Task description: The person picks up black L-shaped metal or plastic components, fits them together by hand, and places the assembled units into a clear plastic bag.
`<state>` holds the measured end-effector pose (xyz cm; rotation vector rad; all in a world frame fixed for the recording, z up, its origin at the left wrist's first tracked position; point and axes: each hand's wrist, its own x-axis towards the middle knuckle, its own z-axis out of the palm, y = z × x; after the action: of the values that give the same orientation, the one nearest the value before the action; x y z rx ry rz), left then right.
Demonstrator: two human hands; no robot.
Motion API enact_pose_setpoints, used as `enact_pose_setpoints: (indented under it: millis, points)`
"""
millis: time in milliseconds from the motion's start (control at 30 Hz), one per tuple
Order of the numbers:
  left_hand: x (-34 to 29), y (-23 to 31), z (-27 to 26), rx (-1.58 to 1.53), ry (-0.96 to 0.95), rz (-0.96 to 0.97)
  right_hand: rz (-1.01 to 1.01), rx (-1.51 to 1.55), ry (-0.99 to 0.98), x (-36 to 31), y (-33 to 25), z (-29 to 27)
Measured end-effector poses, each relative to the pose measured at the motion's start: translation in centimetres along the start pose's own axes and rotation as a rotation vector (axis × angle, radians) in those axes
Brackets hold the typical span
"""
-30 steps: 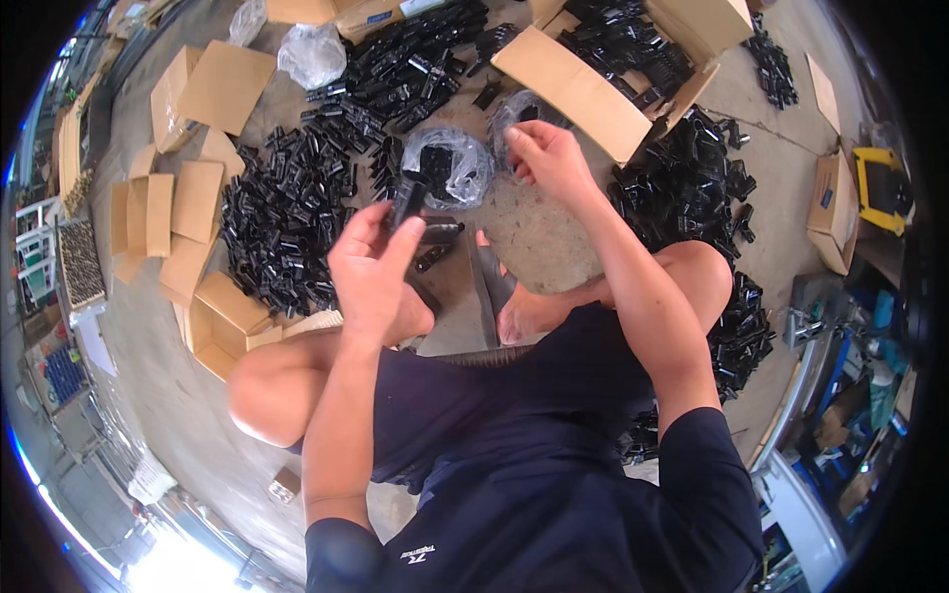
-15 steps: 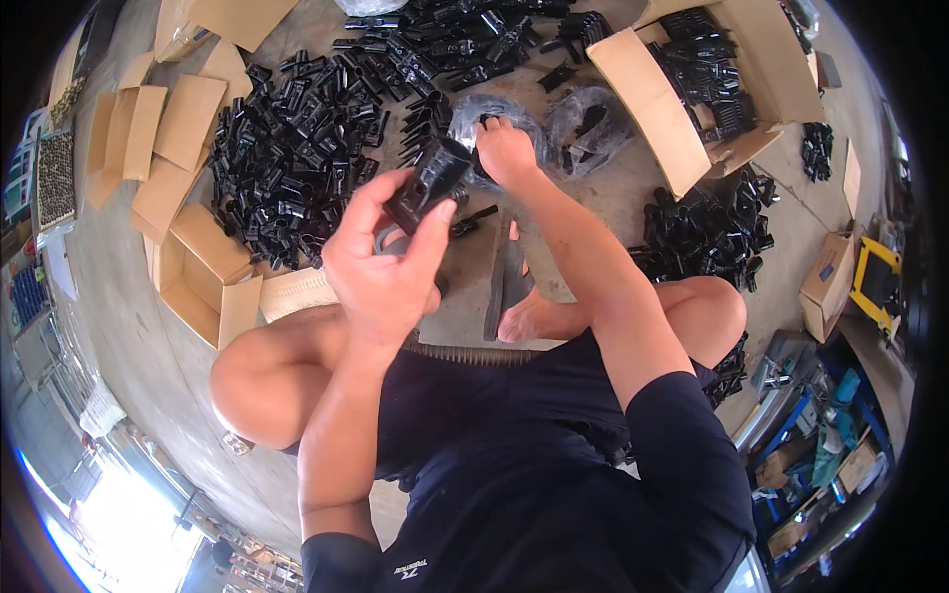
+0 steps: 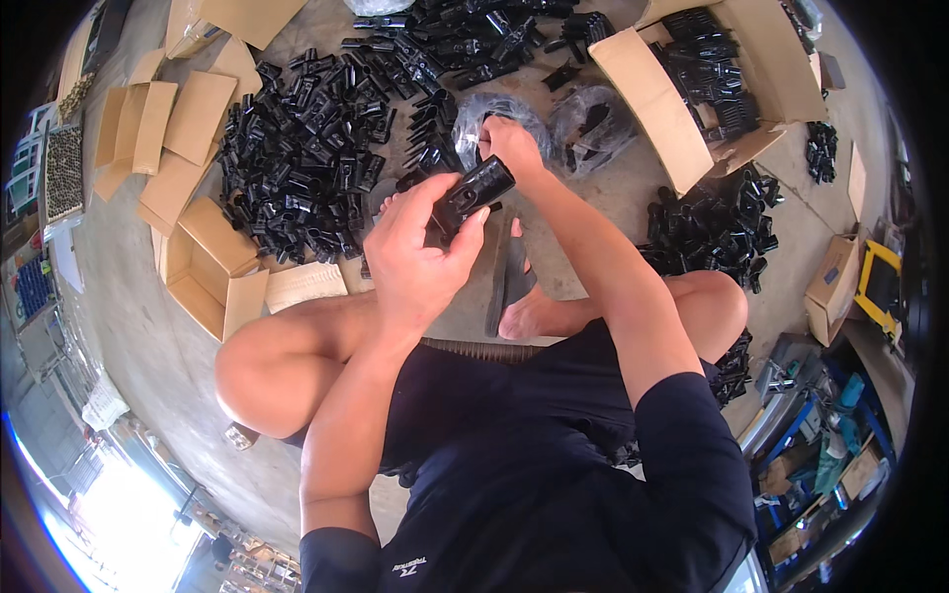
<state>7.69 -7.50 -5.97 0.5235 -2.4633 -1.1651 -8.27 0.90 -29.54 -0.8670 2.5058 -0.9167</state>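
Observation:
Thumb and fingers of my left hand (image 3: 415, 267) are closed round a glossy black tubular part (image 3: 486, 186), held up above the floor with its round end pointing up to the right. A small hole shows in the part's side. Beyond it, my right hand (image 3: 515, 148) dips into the opening of a clear plastic bag (image 3: 471, 127). Its fingers are bent downward and closed, with their tips hidden, so what they grip cannot be made out. A second clear bag (image 3: 608, 143) with dark contents lies just to the right.
A large heap of black tubular parts (image 3: 297, 148) covers the floor at left; another pile (image 3: 717, 232) lies at right. An open carton (image 3: 657, 114) holding more parts stands at far right. Empty cartons (image 3: 203, 247) are at left. My bent knees flank the work area.
My left hand has shifted right and turned the black tubular part, so its end now points more to the right. The right hand stays at the bag, its fingers now bent further down.

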Motion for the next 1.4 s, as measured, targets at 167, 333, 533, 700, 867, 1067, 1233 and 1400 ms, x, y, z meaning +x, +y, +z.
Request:
enact_pose_setpoints:
  millis: [167, 333, 533, 700, 867, 1067, 1233, 1400]
  points:
    - [-0.4, 1.2, 0.3, -0.139, -0.094, -0.168, 0.092, 0.634, 0.084, -3.1, -2.1, -6.4]
    - [-1.3, 2.2, 0.7, -0.644, -0.118, -0.428, 0.187, 0.852, 0.072, -4.9, -6.2, -17.4]
    - [-1.5, 4.5, 0.6, -0.456, -0.194, -0.287, 0.26, 1.278, 0.146, -10.3, -6.1, -21.7]
    - [-2.1, 3.2, 1.0, -0.018, -0.138, 0.11, 0.342, 1.394, -0.031, -13.2, -8.7, -23.5]
    - [-1.9, 3.4, 1.3, 0.159, -0.11, 0.342, 0.289, 1.5, -0.071, -15.5, -11.2, -25.0]
    - [-2.0, 3.9, 1.5, 0.199, -0.104, 0.395, 0.027, 0.998, 0.035, -17.5, -11.9, -24.1]
    - [-2.2, 4.5, 1.5, 0.229, -0.073, 0.435, -0.119, 0.659, 0.21, -18.3, -12.9, -22.7]
    - [-2.4, 4.7, 1.2, 0.24, -0.051, 0.456, -0.444, 0.218, 0.349, -17.8, -13.4, -22.7]
